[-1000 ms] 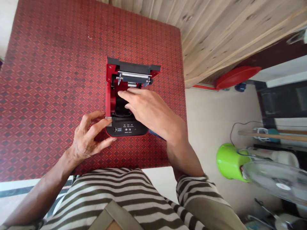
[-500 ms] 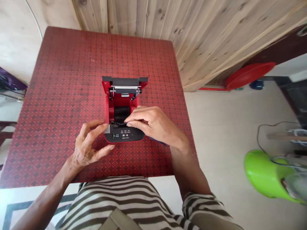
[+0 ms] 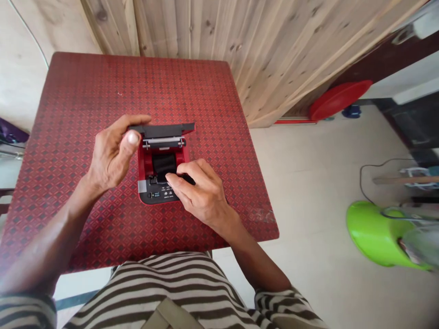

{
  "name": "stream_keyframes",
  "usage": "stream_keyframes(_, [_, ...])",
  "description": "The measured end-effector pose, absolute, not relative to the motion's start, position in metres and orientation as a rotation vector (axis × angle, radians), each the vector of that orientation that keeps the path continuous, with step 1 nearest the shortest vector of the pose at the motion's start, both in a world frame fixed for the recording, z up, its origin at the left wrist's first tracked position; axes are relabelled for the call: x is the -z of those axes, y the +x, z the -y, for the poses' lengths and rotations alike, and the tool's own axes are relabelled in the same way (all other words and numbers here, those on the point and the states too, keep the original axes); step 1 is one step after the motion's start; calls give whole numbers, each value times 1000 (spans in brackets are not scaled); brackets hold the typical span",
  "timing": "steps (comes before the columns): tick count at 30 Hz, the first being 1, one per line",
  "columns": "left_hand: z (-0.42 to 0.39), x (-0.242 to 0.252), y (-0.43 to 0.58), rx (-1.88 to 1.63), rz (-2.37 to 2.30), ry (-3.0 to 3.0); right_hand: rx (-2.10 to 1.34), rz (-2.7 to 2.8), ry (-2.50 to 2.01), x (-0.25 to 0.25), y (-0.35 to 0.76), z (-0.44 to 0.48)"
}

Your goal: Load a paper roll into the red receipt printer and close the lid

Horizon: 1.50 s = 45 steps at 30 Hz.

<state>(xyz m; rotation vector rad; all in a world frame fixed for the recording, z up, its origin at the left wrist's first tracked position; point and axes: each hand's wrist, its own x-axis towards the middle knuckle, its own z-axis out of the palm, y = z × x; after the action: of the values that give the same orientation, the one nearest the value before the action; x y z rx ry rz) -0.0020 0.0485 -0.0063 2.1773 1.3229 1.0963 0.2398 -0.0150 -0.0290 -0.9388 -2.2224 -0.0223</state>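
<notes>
A small red and black label printer [image 3: 144,170] stands on the table with its lid [image 3: 163,131] tilted up. Inside the bay lies a black roll [image 3: 163,161], its loose end reaching the front panel with buttons. My left hand [image 3: 110,154] grips the lid's left corner, thumb on the near side and fingers behind. Over the front right of the printer, my right hand [image 3: 200,191] is closed with thumb and finger at the loose end of the black roll. Part of the panel is hidden beneath it.
The printer rests on a table [image 3: 212,107] with a red patterned top. Behind it rises a wooden plank wall [image 3: 192,32]. On the floor to the right are a green bucket [image 3: 365,233], a dark cable and a red basin [image 3: 338,100].
My left hand has gone from the printer's front left corner up to the lid and grips it. The lid has tipped slightly forward. My right hand stays at the roll's end.
</notes>
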Motion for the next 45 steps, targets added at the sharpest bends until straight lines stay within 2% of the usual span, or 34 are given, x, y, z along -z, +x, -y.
stream_keyframes(9, [19,46,-16,-927,-1199,2686,1,2225,-955,39,237,20])
stream_keyframes(17, [29,44,-8,-831,-1347,2904,-67,1978,-962,36,245,20])
stream_keyframes(21, [27,46,-8,-862,-1355,2891,-39,1833,-1110,37,269,10])
stream_keyframes(24, [29,53,-7,-914,-1350,2857,-75,1738,-1281,56,295,-3])
stream_keyframes(29, [50,68,-5,-1106,-1545,2632,-574,1599,-1511,107,322,-17])
stream_keyframes(31, [59,73,-6,-1180,-1583,2580,-649,1546,-1567,120,322,-18])
stream_keyframes(38, [67,84,-9,-1230,-1571,2456,-517,1689,-1652,123,315,-20])
stream_keyframes(45, [68,82,-5,-1188,-1574,2416,-558,1642,-1658,123,316,-22])
